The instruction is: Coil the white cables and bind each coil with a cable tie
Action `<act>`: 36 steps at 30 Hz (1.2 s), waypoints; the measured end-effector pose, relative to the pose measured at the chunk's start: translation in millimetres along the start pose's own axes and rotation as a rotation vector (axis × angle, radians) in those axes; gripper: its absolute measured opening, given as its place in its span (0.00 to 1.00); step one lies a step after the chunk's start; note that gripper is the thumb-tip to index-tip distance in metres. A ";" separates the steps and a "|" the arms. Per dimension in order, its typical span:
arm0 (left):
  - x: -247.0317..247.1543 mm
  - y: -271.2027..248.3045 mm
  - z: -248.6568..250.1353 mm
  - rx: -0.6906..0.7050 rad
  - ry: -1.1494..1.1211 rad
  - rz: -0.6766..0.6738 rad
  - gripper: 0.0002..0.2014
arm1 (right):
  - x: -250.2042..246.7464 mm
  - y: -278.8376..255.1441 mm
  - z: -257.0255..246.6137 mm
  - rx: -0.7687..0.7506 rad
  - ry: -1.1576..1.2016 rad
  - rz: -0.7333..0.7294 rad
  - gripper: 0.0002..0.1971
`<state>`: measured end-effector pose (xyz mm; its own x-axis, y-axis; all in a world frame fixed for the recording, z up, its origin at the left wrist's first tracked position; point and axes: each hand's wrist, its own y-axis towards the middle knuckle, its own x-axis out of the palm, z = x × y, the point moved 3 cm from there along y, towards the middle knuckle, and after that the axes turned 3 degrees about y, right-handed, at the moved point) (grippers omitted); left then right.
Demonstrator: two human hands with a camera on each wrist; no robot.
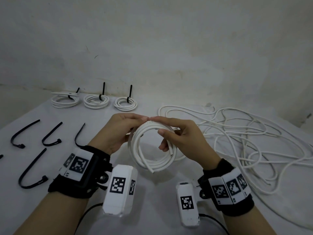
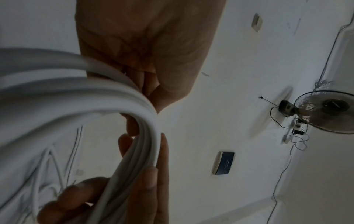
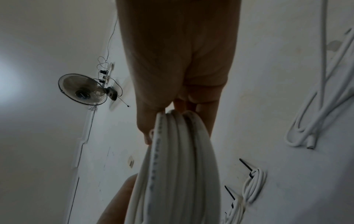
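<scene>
A white cable coil [image 1: 142, 162] of several loops is held upright above the table between both hands. My left hand [image 1: 133, 126] grips its upper left side, fingers over the top. On the upper right my right hand [image 1: 166, 128] pinches the coil, thumb on the inside. The index fingertips of both hands meet on top. Two cut cable ends [image 1: 170, 152] stick out at the lower right. The left wrist view shows the coil [image 2: 76, 98] running through my left hand [image 2: 145, 50]. In the right wrist view the coil [image 3: 176, 166] hangs from my right hand [image 3: 172, 63].
Three bound coils [image 1: 96, 101] with black ties lie in a row at the back of the table. Several loose black cable ties [image 1: 50, 135] lie to the left. A tangle of loose white cable [image 1: 237, 133] covers the right side. The white wall [image 1: 152, 48] stands close behind.
</scene>
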<state>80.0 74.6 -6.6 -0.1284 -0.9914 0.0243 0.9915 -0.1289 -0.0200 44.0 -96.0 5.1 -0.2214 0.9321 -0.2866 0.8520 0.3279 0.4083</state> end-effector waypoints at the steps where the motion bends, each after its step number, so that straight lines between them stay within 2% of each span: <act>1: 0.4 0.3 -1.4 -0.001 -0.002 -0.009 0.07 | 0.6 0.3 0.5 -0.008 0.010 0.001 0.15; 7: 6.8 -1.4 -0.8 0.043 -0.076 -0.071 0.09 | -1.6 0.0 1.0 -0.006 0.024 0.008 0.14; 12: 15.8 -9.7 8.2 0.100 -0.111 -0.169 0.17 | -9.5 1.6 -0.1 -0.084 -0.003 0.182 0.13; 18: 14.5 -13.7 12.4 0.273 0.096 -0.111 0.29 | -18.9 -0.3 0.5 -0.087 -0.036 0.274 0.12; 23: 17.9 -14.6 14.1 0.463 0.239 -0.022 0.18 | -20.4 -0.3 3.3 -0.091 -0.015 0.309 0.13; 30: 19.7 -17.8 15.0 0.491 0.373 -0.077 0.15 | -11.2 -1.4 9.5 -0.066 -0.121 0.174 0.14; 36: 17.1 -13.7 13.7 0.539 0.375 -0.028 0.12 | -11.2 0.1 5.9 -0.096 -0.172 0.137 0.17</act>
<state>64.6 59.8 7.8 -0.0567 -0.9408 -0.3341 0.8479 -0.2220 0.4814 49.3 -107.3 3.3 -0.0157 0.9317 -0.3629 0.8175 0.2209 0.5318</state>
